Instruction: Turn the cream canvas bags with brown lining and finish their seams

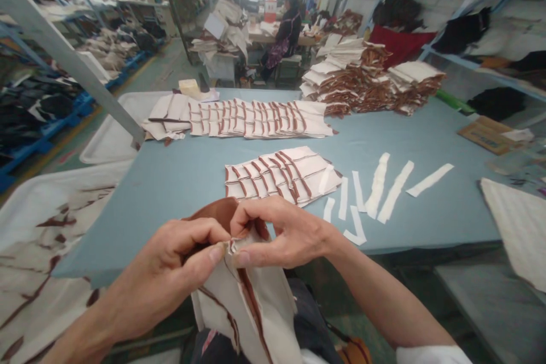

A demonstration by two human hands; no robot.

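A cream and brown fabric piece [273,301] with a brown-edged seam hangs over my lap, in front of the table's near edge. My left hand [174,273] pinches its top edge at the seam between thumb and forefinger. Right beside it, my right hand [277,233] grips the same edge, thumb in front and fingers curled behind. The brown inner side shows above my hands. Just beyond lies an overlapping row of similar cream pieces [273,173] with brown seams. To its right are several white strips [377,185], lying loose on the blue table [405,136].
Across the table's back lies a longer row of pieces [256,118], with tall stacks [354,79] at right. White bins [106,173] holding fabric stand at left, beside a slanted metal post [72,45]. A cardboard piece [486,133] lies at right. A person [288,28] sits farther back.
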